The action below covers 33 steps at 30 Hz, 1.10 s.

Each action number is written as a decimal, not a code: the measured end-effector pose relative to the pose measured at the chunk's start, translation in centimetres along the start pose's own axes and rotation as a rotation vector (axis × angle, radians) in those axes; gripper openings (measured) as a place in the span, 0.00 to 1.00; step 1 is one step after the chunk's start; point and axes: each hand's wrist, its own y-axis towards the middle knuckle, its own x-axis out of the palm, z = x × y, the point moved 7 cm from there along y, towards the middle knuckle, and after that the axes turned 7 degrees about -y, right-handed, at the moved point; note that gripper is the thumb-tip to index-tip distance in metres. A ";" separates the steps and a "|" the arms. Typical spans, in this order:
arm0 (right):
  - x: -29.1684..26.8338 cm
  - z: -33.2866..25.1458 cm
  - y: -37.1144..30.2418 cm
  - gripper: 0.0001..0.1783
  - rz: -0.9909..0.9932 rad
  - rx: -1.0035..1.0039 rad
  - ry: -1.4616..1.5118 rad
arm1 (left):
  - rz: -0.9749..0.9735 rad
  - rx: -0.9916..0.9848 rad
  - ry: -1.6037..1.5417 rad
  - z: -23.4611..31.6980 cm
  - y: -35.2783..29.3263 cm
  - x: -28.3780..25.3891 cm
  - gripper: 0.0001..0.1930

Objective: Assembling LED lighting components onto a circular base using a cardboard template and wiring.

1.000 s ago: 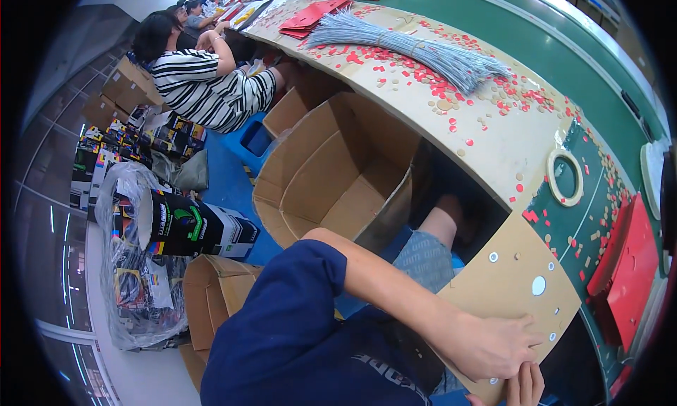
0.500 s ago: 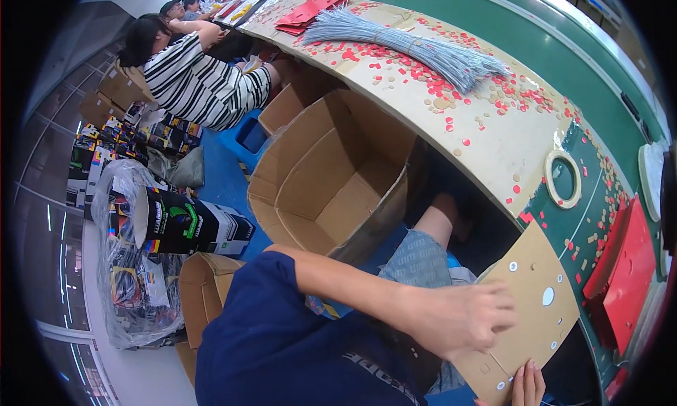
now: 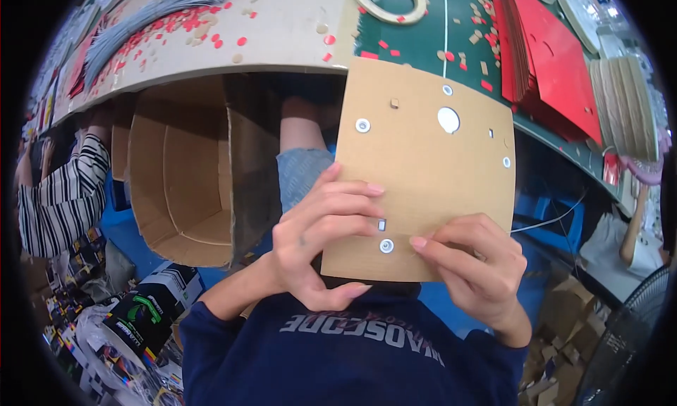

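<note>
Over the cardboard sheet (image 3: 437, 180), the left hand (image 3: 308, 233) spreads wide at lower left; the right hand (image 3: 485, 265) curls at lower right, grip unclear. Steady, even support should prevent creasing.

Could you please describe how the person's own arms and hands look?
The left hand and right hand are bare, with no gloves or watch visible. Both forearms are uncovered below the short sleeves of a navy shirt with grey lettering.
</note>
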 end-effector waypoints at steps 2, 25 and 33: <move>0.0 0.0 0.0 0.21 -0.027 0.006 0.016 | 0.040 -0.003 -0.061 -0.6 -1.0 0.2 0.22; 1.3 -2.1 0.8 0.25 -0.227 -0.292 -0.189 | 0.048 0.204 0.068 -0.8 -1.8 0.6 0.28; 1.8 -2.7 0.9 0.28 -0.293 -0.358 -0.226 | 0.001 0.192 0.106 -0.4 -1.4 0.8 0.23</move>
